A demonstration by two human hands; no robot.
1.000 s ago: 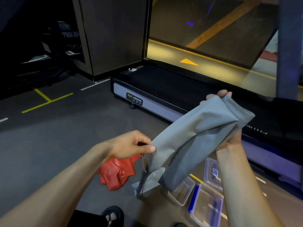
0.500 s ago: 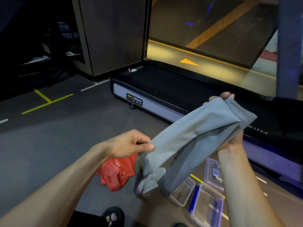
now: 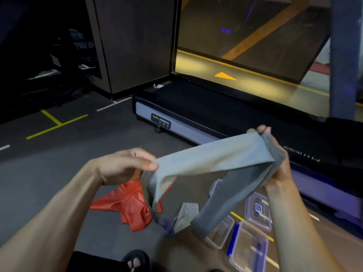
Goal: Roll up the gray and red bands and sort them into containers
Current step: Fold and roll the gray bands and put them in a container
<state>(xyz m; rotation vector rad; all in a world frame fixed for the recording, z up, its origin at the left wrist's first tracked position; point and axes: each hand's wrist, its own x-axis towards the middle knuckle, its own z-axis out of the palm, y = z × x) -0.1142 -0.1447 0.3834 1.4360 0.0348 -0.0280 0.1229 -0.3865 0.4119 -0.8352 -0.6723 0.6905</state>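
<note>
Both hands are up over the dark gym floor (image 3: 49, 173), stretching a wide gray elastic band (image 3: 212, 160) between them. The left hand (image 3: 123, 165) pinches the band's near-left end between thumb and fingers; the right hand (image 3: 275, 163) grips the far-right end, fingers curled round the bunched fabric. A loose loop of the band hangs down in the middle, its lower end just above the floor. The crumpled red rubber band (image 3: 131, 205) lies on the floor below the left hand. To the right, near the right forearm, sit clear plastic containers (image 3: 222, 232) and what look like blue-edged lids (image 3: 249, 250). A black treadmill (image 3: 196, 114) stands beyond. A sandalled foot (image 3: 135, 260) shows at the near edge.
</note>
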